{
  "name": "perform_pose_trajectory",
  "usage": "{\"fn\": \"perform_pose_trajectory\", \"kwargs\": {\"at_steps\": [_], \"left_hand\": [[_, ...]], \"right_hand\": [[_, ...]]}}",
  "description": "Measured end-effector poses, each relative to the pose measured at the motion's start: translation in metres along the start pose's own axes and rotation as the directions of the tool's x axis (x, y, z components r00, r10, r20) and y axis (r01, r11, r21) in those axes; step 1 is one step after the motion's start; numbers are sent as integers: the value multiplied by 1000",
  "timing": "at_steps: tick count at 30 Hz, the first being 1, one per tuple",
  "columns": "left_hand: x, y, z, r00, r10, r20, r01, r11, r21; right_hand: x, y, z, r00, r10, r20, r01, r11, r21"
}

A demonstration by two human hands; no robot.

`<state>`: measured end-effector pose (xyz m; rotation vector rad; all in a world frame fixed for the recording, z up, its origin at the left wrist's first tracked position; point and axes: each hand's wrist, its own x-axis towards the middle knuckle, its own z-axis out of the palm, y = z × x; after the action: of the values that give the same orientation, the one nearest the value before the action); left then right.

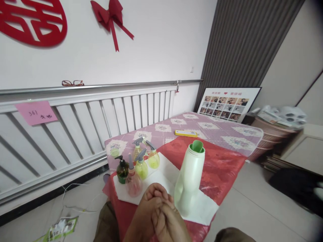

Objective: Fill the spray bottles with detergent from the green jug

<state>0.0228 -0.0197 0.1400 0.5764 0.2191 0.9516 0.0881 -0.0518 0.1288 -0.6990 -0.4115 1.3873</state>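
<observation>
My left hand (147, 210) and my right hand (173, 222) are pressed together at the bottom middle, fingers curled closed. Whatever may lie between them is hidden. Just beyond the hands stands a tall white jug (189, 178) with an open green spout, upright on a white cloth (164, 169). To the left on the cloth are a pink spray bottle (133, 184), two yellow-green spray bottles (142, 167) and a dark green pump bottle (122, 170). The pink bottle is the nearest to my left hand.
The cloth lies on a red cover (222, 171) over a low table. Behind is a bed with a purple sheet (214, 129) and a yellow flat object (186, 133). A white railing (75, 117), a photo board (227, 104) and a basket (270, 134) surround it.
</observation>
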Motion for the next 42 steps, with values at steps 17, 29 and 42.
{"fn": "perform_pose_trajectory", "kwargs": {"at_steps": [17, 29, 42], "left_hand": [[15, 5, -6, 783, 397, -478, -95, 836, 540], [44, 48, 36, 784, 599, -165, -133, 421, 897], [47, 37, 45, 793, 576, -197, -81, 420, 904]], "right_hand": [[17, -34, -26, 962, -261, 79, 252, 740, -624], [51, -94, 15, 912, -394, 119, 405, 808, -428], [65, -79, 5, 912, -377, 159, 384, 653, -653]]}}
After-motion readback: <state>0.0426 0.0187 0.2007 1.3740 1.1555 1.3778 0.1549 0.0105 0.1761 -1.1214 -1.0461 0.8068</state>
